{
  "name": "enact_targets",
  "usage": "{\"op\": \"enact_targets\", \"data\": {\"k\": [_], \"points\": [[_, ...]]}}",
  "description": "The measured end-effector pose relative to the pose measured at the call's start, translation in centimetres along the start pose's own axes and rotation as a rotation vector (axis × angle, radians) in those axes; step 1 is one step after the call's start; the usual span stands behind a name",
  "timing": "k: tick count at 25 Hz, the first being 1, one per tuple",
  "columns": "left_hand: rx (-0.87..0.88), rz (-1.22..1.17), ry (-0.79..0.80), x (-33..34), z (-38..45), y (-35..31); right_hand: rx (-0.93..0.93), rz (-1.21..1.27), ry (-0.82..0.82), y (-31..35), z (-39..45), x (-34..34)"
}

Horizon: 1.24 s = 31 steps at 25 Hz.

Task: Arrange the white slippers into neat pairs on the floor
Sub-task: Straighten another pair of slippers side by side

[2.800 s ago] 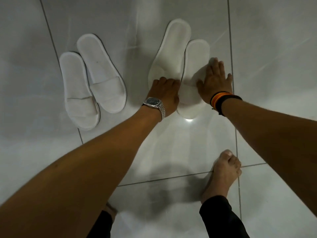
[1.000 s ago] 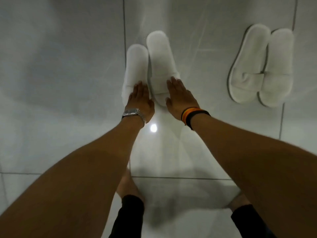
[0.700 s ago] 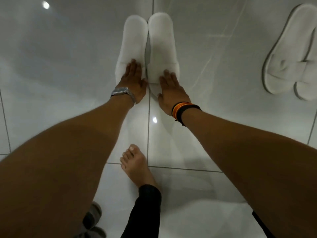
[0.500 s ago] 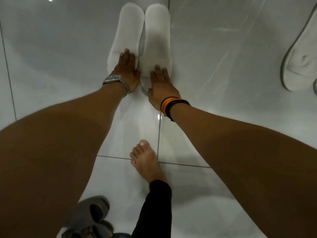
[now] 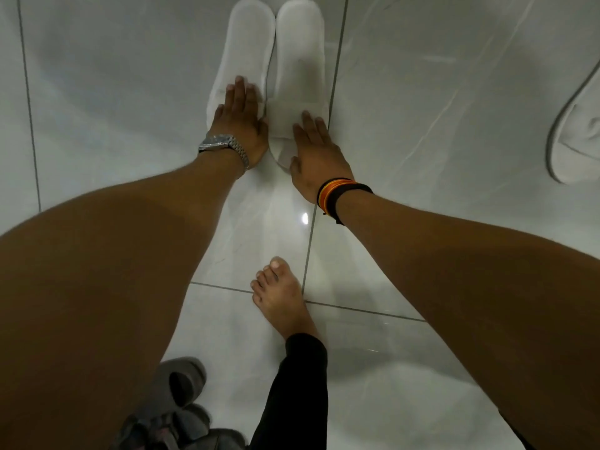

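Two white slippers lie side by side at the top centre of the glossy tiled floor, touching along their length, toes toward me. My left hand point(image 5: 240, 125), with a metal watch on its wrist, lies flat on the toe strap of the left slipper point(image 5: 243, 43). My right hand point(image 5: 316, 151), with dark and orange wristbands, presses flat on the toe end of the right slipper point(image 5: 300, 50). Neither hand's fingers curl around anything. At the right edge, one slipper of another white pair point(image 5: 574, 138) shows, cut off by the frame.
My bare foot point(image 5: 281, 300) stands on the tiles below the hands, with a black trouser leg behind it. Grey shoes point(image 5: 175, 404) lie at the bottom left, beside my left arm. Grout lines cross the pale floor point(image 5: 438, 92).
Both hands left the right-hand pair and came to this pair, pushing the angled slippers straight and together. The view shifted, so the other pair slid to the right edge.
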<state>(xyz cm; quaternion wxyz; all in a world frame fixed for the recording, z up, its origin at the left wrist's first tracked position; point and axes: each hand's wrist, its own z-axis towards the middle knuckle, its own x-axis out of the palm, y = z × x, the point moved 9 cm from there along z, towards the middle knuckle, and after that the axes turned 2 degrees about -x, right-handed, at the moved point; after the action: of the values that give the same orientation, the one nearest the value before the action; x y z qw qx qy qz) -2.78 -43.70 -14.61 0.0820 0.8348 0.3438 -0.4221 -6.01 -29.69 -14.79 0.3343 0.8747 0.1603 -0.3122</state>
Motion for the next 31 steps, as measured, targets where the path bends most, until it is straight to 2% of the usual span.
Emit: {"op": "enact_targets", "data": {"k": [3,6,13,16,18,22,24,27,31], "points": [[0.056,0.05,-0.103,-0.6,-1.9,-2.9,0.023,-0.006,-0.047,-2.3,-2.4,-1.3],[0.128,0.068,-0.079,0.9,-3.2,-8.6,0.125,-0.008,-0.087,-8.0,-6.1,-3.2],[0.429,0.054,0.061,8.1,-5.9,-33.2,0.497,0.039,-0.355,-29.6,-16.3,-12.7],[0.536,0.046,0.123,11.6,-7.3,-43.7,0.621,0.064,-0.399,-38.7,-20.9,-15.1],[0.547,0.101,0.164,14.0,-7.3,-48.9,0.633,0.109,-0.347,-43.6,-22.8,-15.3],[0.453,0.142,0.221,18.2,-6.6,-55.5,0.548,0.161,-0.225,-50.8,-25.3,-14.7],[0.436,0.167,0.215,19.3,-7.0,-58.3,0.523,0.176,-0.258,-53.7,-26.6,-15.5],[0.542,0.186,0.3,21.5,-9.2,-65.8,0.63,0.219,-0.325,-60.4,-30.8,-17.3],[0.529,0.194,0.33,22.5,-9.2,-68.7,0.619,0.235,-0.358,-63.0,-31.4,-18.7]]}}
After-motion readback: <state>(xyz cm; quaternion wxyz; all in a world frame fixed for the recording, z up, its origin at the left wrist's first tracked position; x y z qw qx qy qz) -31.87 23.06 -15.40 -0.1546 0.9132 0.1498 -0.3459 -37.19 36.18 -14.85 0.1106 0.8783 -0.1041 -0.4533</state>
